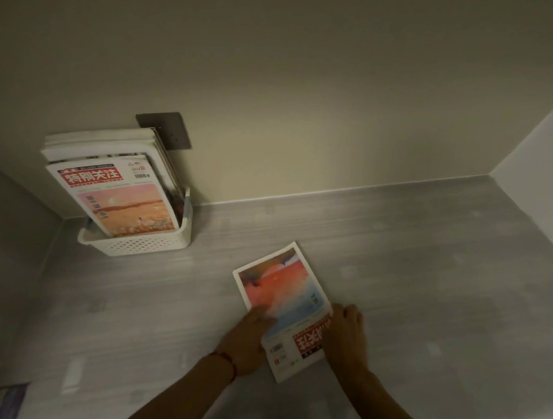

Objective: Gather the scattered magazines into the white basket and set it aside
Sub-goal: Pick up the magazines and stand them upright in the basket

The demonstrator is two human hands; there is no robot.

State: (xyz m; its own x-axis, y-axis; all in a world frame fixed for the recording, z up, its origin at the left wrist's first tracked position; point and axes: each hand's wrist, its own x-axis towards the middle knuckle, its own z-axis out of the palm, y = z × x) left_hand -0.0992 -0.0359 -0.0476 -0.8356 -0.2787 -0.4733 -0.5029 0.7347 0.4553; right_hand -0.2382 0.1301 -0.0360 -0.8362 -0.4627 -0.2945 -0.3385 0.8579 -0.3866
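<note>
Standing mostly filled, the white basket [140, 244] awaits the red-titled magazine [285, 308] that the left hand [247, 338] and right hand [345, 336] press flat-fingered at its sides, plus perhaps a purple item [7, 400] at the floor's edge.

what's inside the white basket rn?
The white basket holds a stack of magazines standing upright, leaning back toward the wall; the front cover has a red masthead. Covers behind it and the basket's bottom are hidden.

Looked like a home room. Grey wood-look floor [394, 246], plain cream wall [306, 84] with socket plate [174, 132], magazines stacked in the corner.
</note>
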